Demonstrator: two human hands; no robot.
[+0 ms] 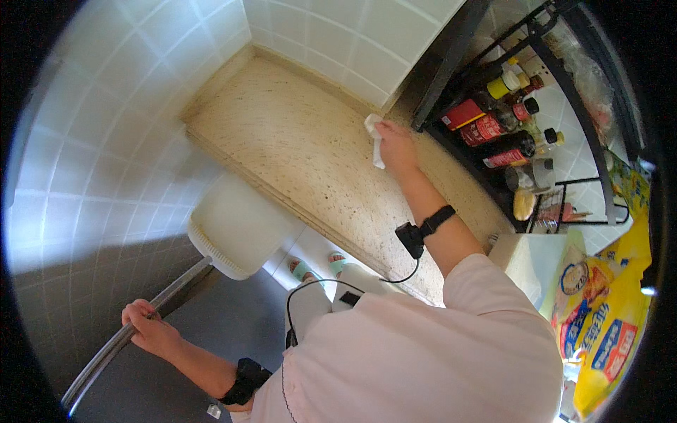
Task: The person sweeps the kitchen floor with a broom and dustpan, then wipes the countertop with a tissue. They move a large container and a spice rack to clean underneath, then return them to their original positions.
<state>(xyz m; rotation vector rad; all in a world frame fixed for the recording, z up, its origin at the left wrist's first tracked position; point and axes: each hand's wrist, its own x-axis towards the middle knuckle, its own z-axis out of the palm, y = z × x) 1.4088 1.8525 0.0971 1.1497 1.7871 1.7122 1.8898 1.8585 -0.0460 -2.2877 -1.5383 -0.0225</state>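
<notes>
My right hand (398, 145) presses a folded white cloth or paper wipe (374, 138) onto the beige speckled countertop (296, 143), close to the tiled back wall. The far end of the wipe is partly covered by my fingers. Low at the left, my left hand (151, 327) is closed around a shiny metal pole (180, 283). This pole meets a white plastic dustpan (238, 227) with a row of comb teeth along one edge. The dustpan hangs beside the counter's front edge, above the floor.
At the right stands a black metal rack (582, 100) holding several sauce bottles (484, 129) and glass jars (534, 174). Yellow printed packaging (608, 317) lies nearer me on that side. A tiled wall (106, 174) bounds the left, and a dark grey panel (227, 328) lies below the pole.
</notes>
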